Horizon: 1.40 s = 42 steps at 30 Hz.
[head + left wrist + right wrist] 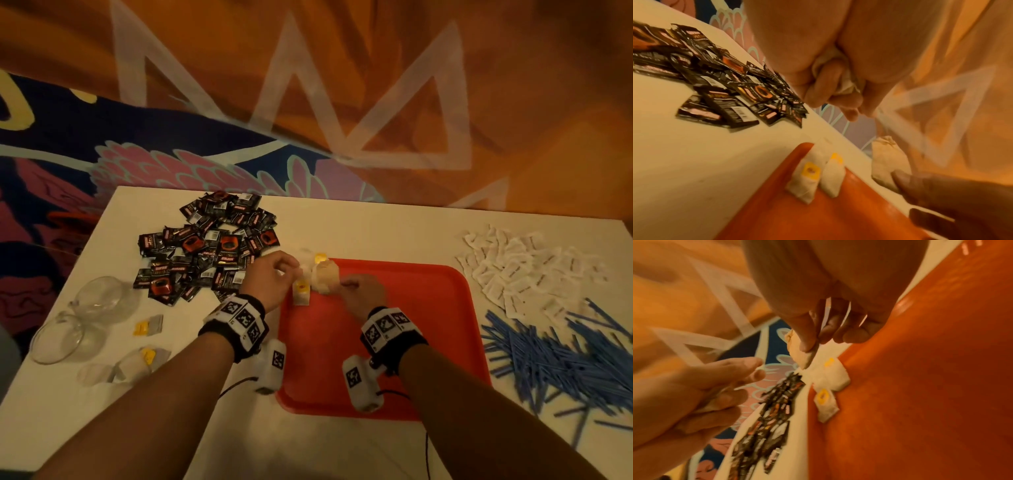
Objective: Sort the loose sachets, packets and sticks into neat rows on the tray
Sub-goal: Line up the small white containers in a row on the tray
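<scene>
At nine o'clock of the table [376, 219] I saw two clear glass bowls [78, 318] with a few loose tea bags [144, 359] just in front of them. Toward eleven o'clock lay a heap of black sachets [209, 246]. My left hand [270, 277] hovered over the tray's ten o'clock corner, its fingers curled tight round a crumpled tea bag [840, 81] bunched in the palm. Below it, two tea bags with yellow tags [812, 177] lay side by side, touching, on the far-left corner of the red tray [428, 342], overlapping its rim. My right hand [363, 291] was just beside the left, thumb and forefinger pinching a further tea bag [799, 352], which hung off the surface above the table edge at twelve o'clock of the tray. At two o'clock of the table sat a pile of white packets [524, 270], and at four o'clock a scatter of blue sticks [561, 356], both well apart from the hands. Behind the table I saw patterned fabric [171, 130].
</scene>
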Each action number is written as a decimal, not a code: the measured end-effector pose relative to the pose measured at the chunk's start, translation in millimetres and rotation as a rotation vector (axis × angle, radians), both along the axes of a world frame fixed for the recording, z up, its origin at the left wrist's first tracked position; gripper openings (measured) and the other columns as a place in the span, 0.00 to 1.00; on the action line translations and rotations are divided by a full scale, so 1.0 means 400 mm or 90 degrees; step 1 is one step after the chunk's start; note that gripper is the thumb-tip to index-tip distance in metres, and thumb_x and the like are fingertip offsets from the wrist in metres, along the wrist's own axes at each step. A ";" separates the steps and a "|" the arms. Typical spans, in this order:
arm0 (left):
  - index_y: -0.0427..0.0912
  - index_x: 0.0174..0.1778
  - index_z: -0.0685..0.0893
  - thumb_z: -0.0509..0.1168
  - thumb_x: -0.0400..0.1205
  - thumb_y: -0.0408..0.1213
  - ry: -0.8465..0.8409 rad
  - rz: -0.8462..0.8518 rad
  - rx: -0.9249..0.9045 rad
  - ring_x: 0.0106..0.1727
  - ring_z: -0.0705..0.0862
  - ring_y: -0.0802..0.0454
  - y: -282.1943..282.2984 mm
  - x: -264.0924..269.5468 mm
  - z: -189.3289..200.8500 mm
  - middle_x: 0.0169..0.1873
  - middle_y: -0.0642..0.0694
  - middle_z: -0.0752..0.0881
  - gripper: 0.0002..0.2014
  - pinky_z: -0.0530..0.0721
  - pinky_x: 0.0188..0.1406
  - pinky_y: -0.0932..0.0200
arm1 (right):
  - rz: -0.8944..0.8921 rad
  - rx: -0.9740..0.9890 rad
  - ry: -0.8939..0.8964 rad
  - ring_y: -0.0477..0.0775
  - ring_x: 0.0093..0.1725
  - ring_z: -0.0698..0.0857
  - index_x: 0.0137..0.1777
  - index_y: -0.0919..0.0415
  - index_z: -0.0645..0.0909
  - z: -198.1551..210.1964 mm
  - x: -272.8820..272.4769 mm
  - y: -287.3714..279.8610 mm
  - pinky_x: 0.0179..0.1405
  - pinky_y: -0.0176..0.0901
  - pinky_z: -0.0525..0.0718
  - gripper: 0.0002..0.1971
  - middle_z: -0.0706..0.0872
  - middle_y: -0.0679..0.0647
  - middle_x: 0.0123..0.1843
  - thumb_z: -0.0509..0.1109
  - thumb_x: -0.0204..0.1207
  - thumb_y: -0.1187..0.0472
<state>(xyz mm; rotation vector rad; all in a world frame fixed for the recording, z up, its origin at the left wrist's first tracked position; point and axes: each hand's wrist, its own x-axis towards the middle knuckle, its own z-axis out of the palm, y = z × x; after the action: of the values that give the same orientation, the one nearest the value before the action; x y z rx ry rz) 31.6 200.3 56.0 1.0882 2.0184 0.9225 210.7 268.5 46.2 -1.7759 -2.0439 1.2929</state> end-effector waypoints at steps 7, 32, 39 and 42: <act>0.49 0.55 0.89 0.66 0.84 0.37 0.219 -0.213 -0.133 0.55 0.84 0.45 -0.048 -0.019 -0.108 0.54 0.46 0.86 0.09 0.81 0.56 0.53 | 0.029 -0.103 -0.125 0.55 0.58 0.86 0.60 0.56 0.88 -0.097 -0.023 0.000 0.45 0.39 0.77 0.13 0.89 0.53 0.61 0.68 0.83 0.51; 0.59 0.80 0.71 0.60 0.86 0.42 0.382 -0.421 -0.209 0.65 0.82 0.40 -0.038 -0.029 -0.209 0.83 0.53 0.64 0.24 0.83 0.58 0.52 | -0.082 -0.083 -0.047 0.50 0.55 0.85 0.61 0.54 0.85 -0.187 -0.065 0.016 0.48 0.35 0.78 0.11 0.88 0.51 0.59 0.68 0.81 0.62; 0.47 0.54 0.87 0.61 0.87 0.49 0.107 -0.085 -0.098 0.45 0.85 0.51 -0.025 -0.029 -0.208 0.44 0.51 0.87 0.13 0.81 0.47 0.56 | -0.093 -0.060 -0.002 0.44 0.51 0.82 0.60 0.53 0.83 -0.169 -0.050 0.015 0.48 0.32 0.77 0.11 0.87 0.46 0.54 0.69 0.80 0.64; 0.43 0.45 0.86 0.53 0.90 0.53 -0.167 0.089 -0.100 0.28 0.82 0.53 -0.004 -0.016 -0.166 0.28 0.50 0.86 0.22 0.79 0.31 0.59 | -0.070 -0.036 0.045 0.43 0.48 0.82 0.57 0.54 0.84 -0.139 -0.047 0.014 0.37 0.19 0.74 0.09 0.85 0.45 0.50 0.71 0.79 0.64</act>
<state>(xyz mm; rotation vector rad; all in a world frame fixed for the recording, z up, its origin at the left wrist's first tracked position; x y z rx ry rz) 25.2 198.9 -10.3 0.7096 1.9284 0.9086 191.9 274.2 -9.3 -1.8108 -1.8627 1.3727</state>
